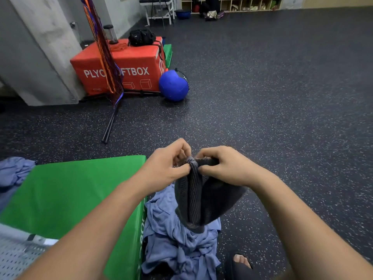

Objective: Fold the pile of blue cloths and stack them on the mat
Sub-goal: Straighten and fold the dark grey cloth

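Both hands hold one dark grey-blue cloth (203,201) up in front of me by its top edge. My left hand (167,166) pinches the bunched edge between thumb and fingers, and my right hand (222,166) grips the same edge just beside it, so the two hands nearly touch. The cloth hangs down in folds. Below it a crumpled pile of lighter blue cloths (181,243) lies on the floor against the right side of the green mat (80,190). More blue cloth (14,172) lies bunched at the mat's far left corner.
A red plyo soft box (129,65) with a black bag on top stands at the back left, a blue ball (173,85) beside it. Black poles (110,126) lie on the speckled floor. A perforated metal surface (16,257) is at bottom left. My sandalled foot (241,261) shows beside the pile.
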{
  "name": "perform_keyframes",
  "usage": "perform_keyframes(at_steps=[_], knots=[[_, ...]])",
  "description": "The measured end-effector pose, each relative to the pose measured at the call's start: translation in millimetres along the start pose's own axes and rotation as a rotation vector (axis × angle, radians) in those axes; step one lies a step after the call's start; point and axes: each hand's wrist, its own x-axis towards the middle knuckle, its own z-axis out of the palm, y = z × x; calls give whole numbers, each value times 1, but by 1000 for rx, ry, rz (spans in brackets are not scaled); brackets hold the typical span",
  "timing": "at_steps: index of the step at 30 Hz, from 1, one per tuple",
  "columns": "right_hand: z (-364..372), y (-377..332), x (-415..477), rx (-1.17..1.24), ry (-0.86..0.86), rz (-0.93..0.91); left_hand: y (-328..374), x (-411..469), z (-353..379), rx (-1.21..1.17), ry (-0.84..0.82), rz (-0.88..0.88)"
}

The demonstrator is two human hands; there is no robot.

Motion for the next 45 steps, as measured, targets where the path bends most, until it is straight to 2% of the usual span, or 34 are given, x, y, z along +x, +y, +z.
perform_keyframes(at_steps=[10, 15, 19, 23, 28, 31, 34, 39, 45], knots=[[-9, -1, -3, -16, 300, -113, 9, -1, 4, 150, 53, 76], [-10, -2, -3, -97, 315, -140, 10, 4, 11, -46, 83, 39], [-9, -4, -5, -169, 318, -162, 4, 7, 16, -42, 66, -4], [-12, -4, -5, -228, 349, -167, 1, 5, 29, -56, -34, -57], [-18, 1, -7, -206, 379, -165, 4, 6, 36, -136, 14, -66], [-20, 3, -8, -222, 389, -157, -1, 7, 34, -64, -8, -44], [-22, 6, -9, -133, 410, -161, -3, 4, 38, 1, -29, -1], [-20, 3, -8, -85, 397, -170, -4, 7, 41, 110, 149, 66], [-20, 8, -8, -122, 440, -143, -22, 9, 42, 230, 68, 55]])
